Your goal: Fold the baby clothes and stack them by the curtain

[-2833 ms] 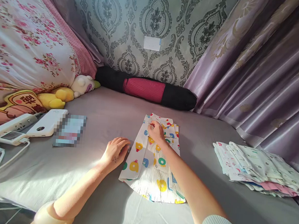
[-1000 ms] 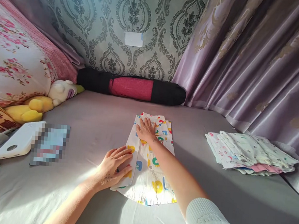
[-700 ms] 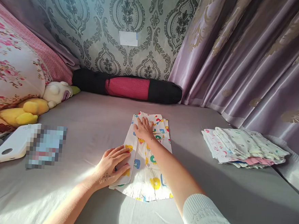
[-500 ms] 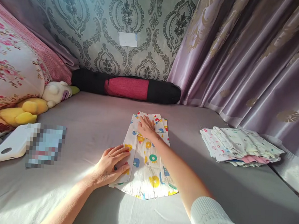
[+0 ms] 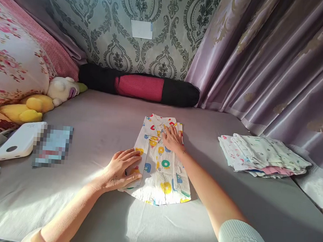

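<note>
A small white shirt (image 5: pixel 153 179) with a colourful print and a buttoned front lies flat on the bed, its sides folded inward. My left hand (image 5: pixel 125 168) rests on the folded left side, fingers spread and pressing on the cloth. On the upper right part lies my right hand (image 5: pixel 173 137), flat with its fingers apart, covering some of the fabric near the collar. Neither hand grips the cloth. Bright sunlight falls across the shirt's lower hem.
A stack of folded clothes (image 5: pixel 265 156) sits at the right, near the curtain (image 5: pixel 231 67). To the left are a white device (image 5: pixel 20 140), a blurred packet (image 5: pixel 54 145) and plush toys (image 5: pixel 35 108). A black and red bolster (image 5: pixel 138 87) lies along the wall.
My right hand has slid right across the upper part of the shirt, uncovering the collar's left side. My left hand stays on the left fold. The view has tilted slightly downward.
</note>
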`<state>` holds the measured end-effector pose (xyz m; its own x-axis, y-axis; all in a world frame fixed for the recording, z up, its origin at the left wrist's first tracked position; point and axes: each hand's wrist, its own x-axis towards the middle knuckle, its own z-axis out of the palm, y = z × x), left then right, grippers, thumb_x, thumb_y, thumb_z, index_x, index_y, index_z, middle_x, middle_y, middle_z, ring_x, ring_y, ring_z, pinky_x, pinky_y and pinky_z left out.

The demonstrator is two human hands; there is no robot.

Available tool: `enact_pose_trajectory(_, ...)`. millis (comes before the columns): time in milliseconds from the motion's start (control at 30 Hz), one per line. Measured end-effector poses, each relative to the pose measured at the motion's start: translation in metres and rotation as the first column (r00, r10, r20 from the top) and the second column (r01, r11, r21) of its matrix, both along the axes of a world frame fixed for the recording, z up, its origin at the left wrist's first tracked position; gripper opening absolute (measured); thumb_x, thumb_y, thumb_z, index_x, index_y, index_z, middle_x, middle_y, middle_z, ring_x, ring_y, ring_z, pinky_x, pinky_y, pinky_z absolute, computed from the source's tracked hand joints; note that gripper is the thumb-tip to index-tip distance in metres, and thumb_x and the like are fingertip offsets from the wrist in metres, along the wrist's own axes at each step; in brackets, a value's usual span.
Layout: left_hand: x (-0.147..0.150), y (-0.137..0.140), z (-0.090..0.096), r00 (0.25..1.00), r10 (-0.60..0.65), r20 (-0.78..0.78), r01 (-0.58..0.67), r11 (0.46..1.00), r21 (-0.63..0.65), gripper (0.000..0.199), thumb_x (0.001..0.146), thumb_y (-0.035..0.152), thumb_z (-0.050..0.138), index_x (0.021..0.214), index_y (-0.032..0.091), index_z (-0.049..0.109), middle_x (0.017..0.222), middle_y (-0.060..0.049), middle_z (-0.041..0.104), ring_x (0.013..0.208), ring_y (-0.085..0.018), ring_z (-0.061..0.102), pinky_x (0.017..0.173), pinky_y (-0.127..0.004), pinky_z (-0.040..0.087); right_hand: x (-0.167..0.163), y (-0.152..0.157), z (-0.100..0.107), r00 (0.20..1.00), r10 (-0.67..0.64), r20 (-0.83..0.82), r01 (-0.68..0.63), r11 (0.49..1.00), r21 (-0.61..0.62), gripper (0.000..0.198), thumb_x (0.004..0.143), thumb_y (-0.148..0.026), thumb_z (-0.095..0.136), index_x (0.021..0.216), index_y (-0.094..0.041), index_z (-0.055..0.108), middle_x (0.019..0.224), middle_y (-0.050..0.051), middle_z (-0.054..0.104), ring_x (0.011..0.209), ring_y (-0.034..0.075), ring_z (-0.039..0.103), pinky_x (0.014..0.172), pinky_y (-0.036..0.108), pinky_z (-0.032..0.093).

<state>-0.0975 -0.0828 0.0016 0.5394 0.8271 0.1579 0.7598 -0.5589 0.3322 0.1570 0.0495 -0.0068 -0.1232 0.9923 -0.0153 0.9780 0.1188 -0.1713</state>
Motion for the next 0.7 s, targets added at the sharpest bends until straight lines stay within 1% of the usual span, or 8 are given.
enact_pose_trajectory(100, -0.001, 0.001, -0.001, 1.0, 0.013, 0.014, -0.013, 1.0, -0.024, 0.061, 0.084, 0.066, 0.053, 0.131, 0.027, 0.058, 0.143, -0.007, 0.053, 0.135, -0.031, 0.042, 0.109, -0.048, 0.034, -0.001, -0.001, -0.003, 1.0, 0.002, -0.023, -0.001, 0.999, 0.039, 0.057, 0.1, -0.043, 0.023, 0.151, -0.018, 0.031, 0.16, 0.011, 0.023, 0.148, 0.025, 0.015, 0.117, 0.053, 0.01)
enact_pose_trajectory(200, -0.001, 0.0, -0.001, 0.999, 0.029, 0.032, -0.027, 0.999, -0.047, 0.06, 0.083, 0.066, 0.054, 0.129, 0.027, 0.058, 0.144, -0.008, 0.051, 0.135, -0.031, 0.042, 0.11, -0.05, 0.033, 0.002, -0.001, -0.004, 0.995, 0.012, -0.103, -0.003, 0.997, 0.083, 0.055, 0.099, -0.04, 0.027, 0.148, -0.018, 0.036, 0.158, 0.011, 0.028, 0.147, 0.025, 0.019, 0.118, 0.052, 0.01)
enact_pose_trajectory(300, -0.002, -0.001, -0.001, 0.996, 0.06, 0.064, -0.057, 0.997, -0.046, 0.062, 0.081, 0.066, 0.057, 0.129, 0.026, 0.058, 0.145, -0.01, 0.049, 0.133, -0.032, 0.043, 0.109, -0.05, 0.033, 0.008, -0.004, -0.003, 0.972, 0.009, -0.236, 0.012, 0.996, 0.085, 0.053, 0.099, -0.037, 0.029, 0.146, -0.015, 0.039, 0.155, 0.012, 0.034, 0.146, 0.023, 0.024, 0.119, 0.047, 0.014)
enact_pose_trajectory(433, -0.002, 0.0, -0.002, 0.985, 0.119, 0.125, -0.115, 0.993, -0.034, 0.056, 0.085, 0.061, 0.052, 0.126, 0.024, 0.06, 0.14, -0.012, 0.052, 0.126, -0.031, 0.049, 0.105, -0.048, 0.038, 0.022, -0.016, 0.002, 0.886, -0.034, -0.463, 0.059, 0.998, 0.038, 0.051, 0.096, -0.033, 0.036, 0.143, -0.015, 0.042, 0.152, 0.012, 0.04, 0.141, 0.022, 0.034, 0.116, 0.039, 0.027)
enact_pose_trajectory(500, -0.002, 0.001, 0.0, 0.971, 0.176, 0.159, -0.173, 0.984, -0.03, 0.051, 0.088, 0.058, 0.047, 0.12, 0.022, 0.063, 0.131, -0.012, 0.059, 0.116, -0.028, 0.055, 0.099, -0.045, 0.043, 0.032, -0.026, 0.004, 0.836, -0.051, -0.546, 0.073, 0.997, 0.02, 0.051, 0.092, -0.029, 0.044, 0.141, -0.016, 0.044, 0.148, 0.012, 0.045, 0.137, 0.023, 0.041, 0.114, 0.04, 0.032)
enact_pose_trajectory(567, -0.002, 0.001, 0.003, 0.948, 0.262, 0.182, -0.257, 0.965, -0.051, 0.049, 0.088, 0.055, 0.044, 0.113, 0.019, 0.065, 0.114, -0.011, 0.066, 0.103, -0.026, 0.059, 0.092, -0.04, 0.047, 0.044, -0.038, 0.006, 0.79, -0.075, -0.609, 0.099, 0.995, 0.006, 0.051, 0.088, -0.024, 0.049, 0.138, -0.016, 0.047, 0.144, 0.013, 0.05, 0.133, 0.024, 0.047, 0.11, 0.041, 0.037)
enact_pose_trajectory(633, -0.002, 0.0, 0.006, 0.91, 0.368, 0.19, -0.353, 0.929, -0.107, 0.046, 0.088, 0.054, 0.043, 0.109, 0.019, 0.066, 0.098, -0.008, 0.068, 0.091, -0.023, 0.061, 0.084, -0.036, 0.049, 0.057, -0.052, 0.008, 0.745, -0.11, -0.657, 0.133, 0.991, -0.016, 0.049, 0.086, -0.022, 0.051, 0.135, -0.015, 0.049, 0.138, 0.015, 0.055, 0.126, 0.024, 0.053, 0.105, 0.04, 0.043)
enact_pose_trajectory(700, -0.002, -0.001, 0.01, 0.868, 0.463, 0.179, -0.433, 0.883, -0.181, 0.044, 0.086, 0.052, 0.044, 0.107, 0.02, 0.065, 0.089, -0.005, 0.068, 0.08, -0.02, 0.061, 0.077, -0.032, 0.049, 0.069, -0.066, 0.01, 0.727, -0.152, -0.669, 0.165, 0.985, -0.044, 0.046, 0.086, -0.02, 0.051, 0.131, -0.013, 0.052, 0.127, 0.015, 0.062, 0.113, 0.022, 0.062, 0.096, 0.037, 0.05)
